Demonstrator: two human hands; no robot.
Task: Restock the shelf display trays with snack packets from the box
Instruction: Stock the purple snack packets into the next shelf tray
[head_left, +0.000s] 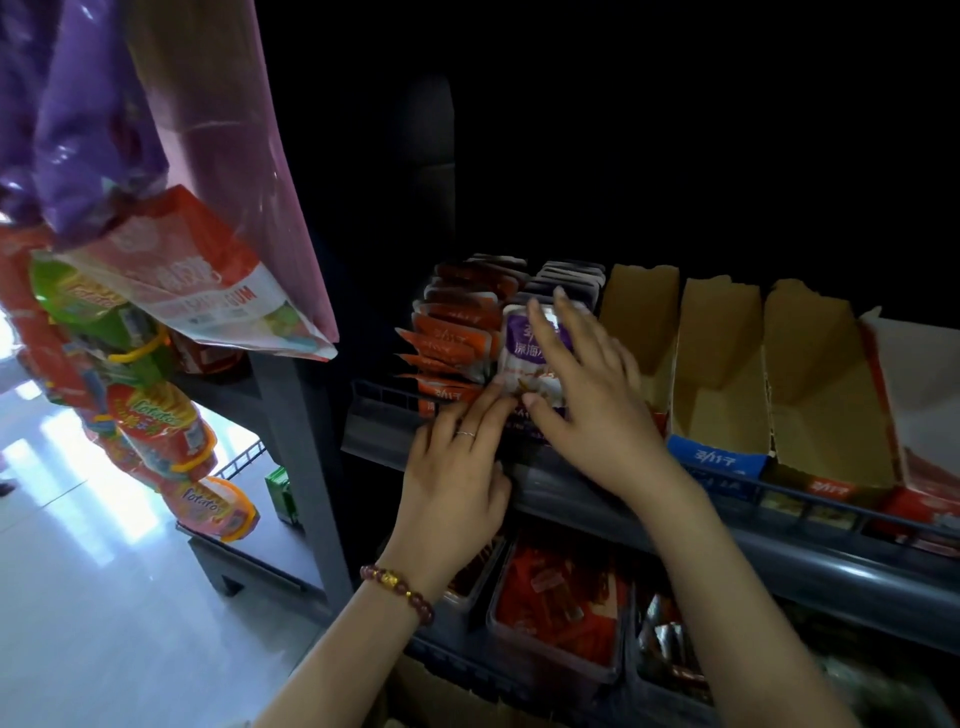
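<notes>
A row of purple-and-white snack packets (522, 358) stands in a display tray on the dark shelf. My right hand (582, 395) lies flat over the front packet, fingers spread and pressing on it. My left hand (460, 467) rests at the tray's front edge, its fingertips touching the lower left of the same packet. To the left stands a full row of orange packets (452, 338). To the right stand three empty cardboard trays: one (641, 332), a blue-fronted one (719, 395) and a third (826, 405). The supply box is barely visible at the bottom edge.
A grey shelf rail (779, 525) runs along the front. Below it sit clear tubs of red snacks (561, 608). Hanging snack bags (156, 415) and a pink plastic bag (218, 156) crowd the left side. A white tiled floor (78, 597) lies at lower left.
</notes>
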